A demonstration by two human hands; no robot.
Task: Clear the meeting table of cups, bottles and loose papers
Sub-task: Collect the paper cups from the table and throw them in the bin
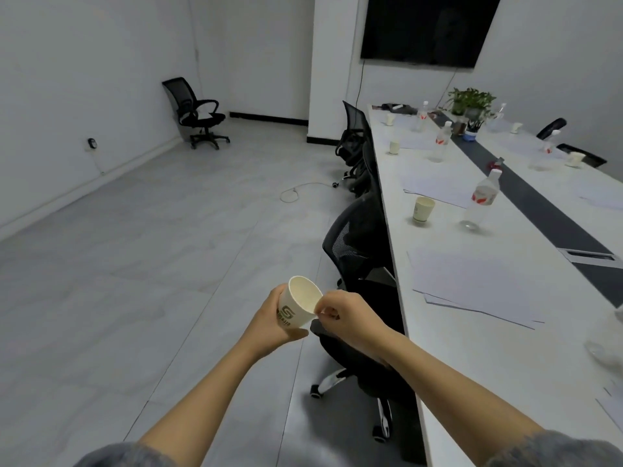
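Note:
My left hand (274, 321) grips an empty white paper cup (300, 303) with a grey logo, held over the floor left of the long white meeting table (448, 348). My right hand (344, 315) pinches the cup's rim from the right. On the table stand another paper cup (423, 210), a clear water bottle (480, 203) with a red label, and more cups and bottles farther back. Loose white papers (472, 284) lie near the table's front, with another sheet (438, 187) beyond.
Black office chairs (360, 251) line the table's left side, one directly under my right arm. A lone chair (199, 112) stands by the far wall. A white cable (303, 190) lies on the grey floor. A potted plant (470, 101) and a wall screen (428, 28) are at the far end.

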